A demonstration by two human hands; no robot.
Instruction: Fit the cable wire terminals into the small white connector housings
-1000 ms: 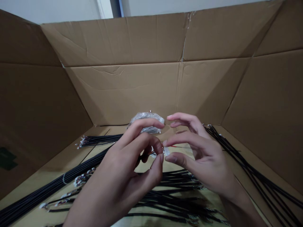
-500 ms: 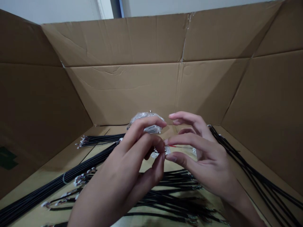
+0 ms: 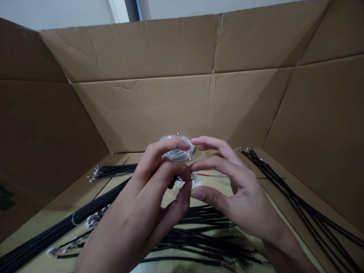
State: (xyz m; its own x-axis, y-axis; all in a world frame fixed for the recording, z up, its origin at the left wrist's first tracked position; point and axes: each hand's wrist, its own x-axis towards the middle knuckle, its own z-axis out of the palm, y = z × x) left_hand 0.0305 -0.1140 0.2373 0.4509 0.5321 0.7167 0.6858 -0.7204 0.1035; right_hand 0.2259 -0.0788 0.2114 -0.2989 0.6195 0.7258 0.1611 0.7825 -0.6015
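My left hand [image 3: 150,193] is in the middle of the view, its thumb and index finger pinched together on something too small and hidden to make out. Facing it, my right hand [image 3: 236,185] has its fingers curved, with a gap between thumb and index finger; the index tip is close to the left fingertips. Small white connectors [image 3: 196,183] show on the surface behind the fingertips, near a thin red item [image 3: 204,174]. Below both hands lie black cables [image 3: 196,242] with wired ends.
A clear plastic bag [image 3: 178,153] sits at the back by the cardboard wall [image 3: 142,98]. A tied bundle of black cables [image 3: 65,223] lies at left, a shorter bundle [image 3: 113,170] behind it. More black cables [image 3: 298,201] run along the right side.
The view has shifted slightly. The right thumb has parted from the left fingertips, opening a gap to the right index finger. The left hand keeps its pinch.
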